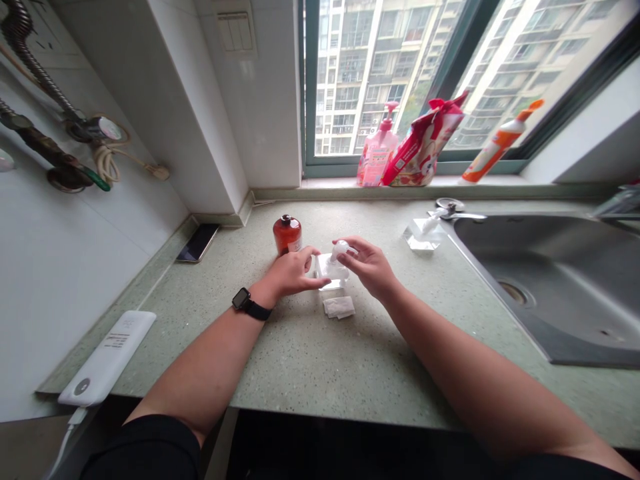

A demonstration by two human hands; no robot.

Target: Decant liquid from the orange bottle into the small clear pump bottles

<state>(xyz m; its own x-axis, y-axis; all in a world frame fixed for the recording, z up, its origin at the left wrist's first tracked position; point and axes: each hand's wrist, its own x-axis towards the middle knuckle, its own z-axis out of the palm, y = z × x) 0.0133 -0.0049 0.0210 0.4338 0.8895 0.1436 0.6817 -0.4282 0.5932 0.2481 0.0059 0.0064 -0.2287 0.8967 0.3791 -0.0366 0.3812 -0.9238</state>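
Observation:
A small transparent, square-bodied pump bottle stands on the counter between my hands. My left hand, a black watch on its wrist, grips the bottle's body from the left, thumb in front and fingers bent behind. The white pump head at its top is pinched by the fingers of my right hand. Whether the head is seated on the neck I cannot tell. Just behind my left hand is an amber bottle with an uncovered neck. A folded white tissue lies in front of the pump bottle.
Another transparent pump bottle stands beside the steel sink on the right. A phone and a white power bank lie leftward. Along the windowsill are a pink pump bottle, a red bag and an orange-white bottle.

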